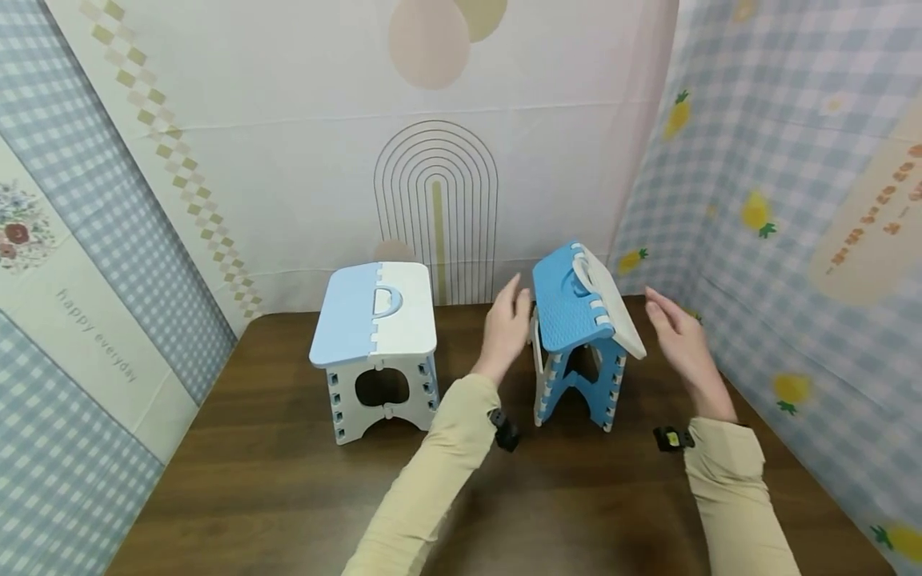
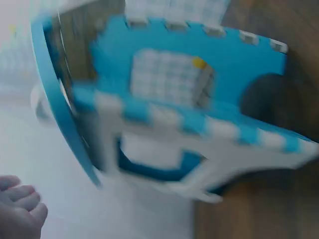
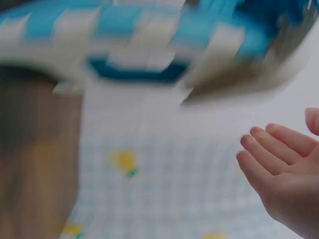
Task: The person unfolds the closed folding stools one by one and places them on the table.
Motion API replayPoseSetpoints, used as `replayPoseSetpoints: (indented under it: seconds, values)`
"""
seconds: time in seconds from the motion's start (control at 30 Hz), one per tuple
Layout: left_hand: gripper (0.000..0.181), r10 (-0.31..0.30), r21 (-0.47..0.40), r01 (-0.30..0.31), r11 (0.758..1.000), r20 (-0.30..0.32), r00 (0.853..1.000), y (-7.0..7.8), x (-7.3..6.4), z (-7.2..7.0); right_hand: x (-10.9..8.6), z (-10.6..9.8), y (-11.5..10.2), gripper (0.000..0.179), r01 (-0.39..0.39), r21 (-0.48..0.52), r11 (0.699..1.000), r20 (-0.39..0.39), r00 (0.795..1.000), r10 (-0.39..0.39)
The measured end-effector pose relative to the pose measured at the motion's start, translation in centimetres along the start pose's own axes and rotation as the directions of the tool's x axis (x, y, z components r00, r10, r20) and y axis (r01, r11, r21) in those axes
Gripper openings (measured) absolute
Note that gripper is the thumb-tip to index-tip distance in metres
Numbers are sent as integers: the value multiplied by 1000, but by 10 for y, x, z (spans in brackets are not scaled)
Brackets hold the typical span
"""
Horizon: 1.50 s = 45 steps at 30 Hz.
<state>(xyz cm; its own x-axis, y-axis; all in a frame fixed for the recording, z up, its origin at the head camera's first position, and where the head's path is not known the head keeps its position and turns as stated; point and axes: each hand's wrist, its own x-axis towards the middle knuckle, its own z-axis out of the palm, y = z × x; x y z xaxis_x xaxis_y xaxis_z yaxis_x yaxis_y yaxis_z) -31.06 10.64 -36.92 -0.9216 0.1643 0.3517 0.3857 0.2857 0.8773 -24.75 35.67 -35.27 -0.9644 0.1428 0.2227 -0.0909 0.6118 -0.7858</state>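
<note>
A bright blue and white folding stool [image 1: 569, 312] stands partly folded on the table, its two seat halves tilted up into a peak along the hinge. My left hand [image 1: 507, 324] is just left of the blue half, fingers extended. On the other side, my right hand [image 1: 680, 348] is held beside the white half with its fingers fairly straight. Both wrist views show a gap between each hand and the stool; the left wrist view has the stool's side panels [image 2: 164, 117] blurred. In the right wrist view the palm [image 3: 284, 172] holds nothing.
A second folding stool [image 1: 346, 320], pale blue and white, stands unfolded with a flat seat to the left on the brown wooden table [image 1: 288, 496]. A patterned white cloth [image 1: 302, 184] hangs behind, and checked cloth [image 1: 756, 264] borders the table's right side.
</note>
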Motion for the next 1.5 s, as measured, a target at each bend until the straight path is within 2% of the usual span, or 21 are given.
replayPoseSetpoints:
  seconds: [0.07, 0.17, 0.27, 0.37, 0.47, 0.57, 0.87, 0.97, 1.27, 1.5]
  values:
    - [55, 94, 38, -97, 995, 74, 993, 18, 6, 6, 6, 7, -15, 66, 29, -21, 999, 75, 997, -27]
    - [61, 194, 128, -225, 966, 221, 956, 35, 10, 18, 13, 17, -28, 67, 49, -28, 998, 217, 975, -42]
    - [63, 206, 239, -290, 927, 320, 925, 40, 10, 29, 16, 24, -32, 67, 21, -25, 999, 300, 954, -13]
    - [64, 168, 318, -294, 901, 369, 914, 37, 6, 35, 15, 27, -31, 66, 1, -10, 1000, 325, 946, 2]
    - [64, 143, 345, -279, 896, 372, 917, 33, 2, 39, 14, 26, -29, 67, 16, -22, 1000, 317, 948, -8]
    - [63, 145, 362, -281, 889, 358, 922, 29, 0, 40, 13, 27, -27, 68, 42, -56, 998, 314, 949, -22]
    - [63, 99, 490, -261, 831, 332, 938, 26, -3, 43, 13, 27, -22, 66, 115, -138, 984, 304, 950, -68]
    - [62, 85, 532, -252, 808, 318, 944, 26, -4, 43, 14, 28, -20, 65, 134, -156, 979, 303, 949, -81]
    - [63, 26, 675, -214, 706, 276, 961, 28, -8, 47, 16, 28, -14, 60, 205, -269, 941, 278, 952, -128]
    - [63, 4, 712, -198, 674, 264, 965, 28, -7, 49, 19, 27, -12, 59, 246, -305, 920, 294, 943, -155]
